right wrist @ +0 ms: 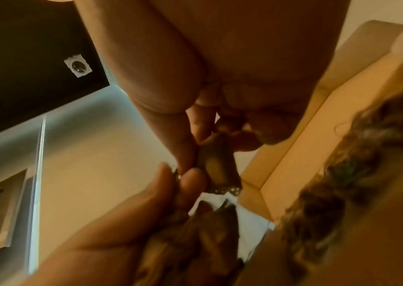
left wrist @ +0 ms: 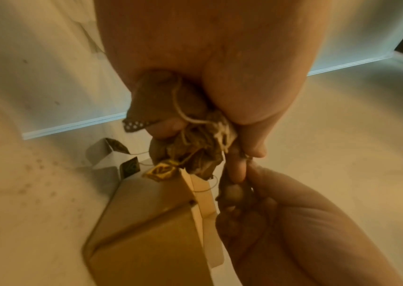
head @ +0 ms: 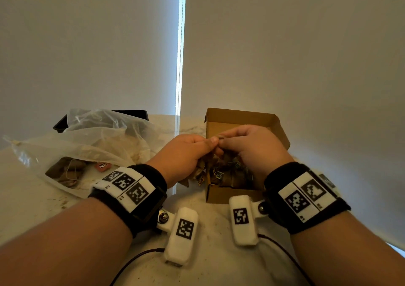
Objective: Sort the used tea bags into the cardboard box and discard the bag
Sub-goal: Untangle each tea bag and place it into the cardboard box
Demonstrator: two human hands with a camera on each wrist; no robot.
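Observation:
The open cardboard box (head: 241, 119) stands on the table with a pile of used brown tea bags (head: 232, 174) inside. Above its left edge both hands meet. My left hand (head: 208, 143) grips a clump of tea bags (left wrist: 195, 147), tangled in strings, with paper tags (left wrist: 161, 172) dangling from it. My right hand (head: 226, 140) pinches one tea bag (right wrist: 215, 166) at the top of that clump, fingertip to fingertip with the left. The clear plastic bag (head: 98, 136) lies to the left, several tea bags (head: 65, 171) still in it.
A black tray (head: 131, 112) sits behind the plastic bag. Tea crumbs speckle the pale table (head: 32, 204). Closed blinds (head: 285, 44) rise just behind the table. Thin black cables (head: 135, 257) trail from my wrist cameras near the front edge.

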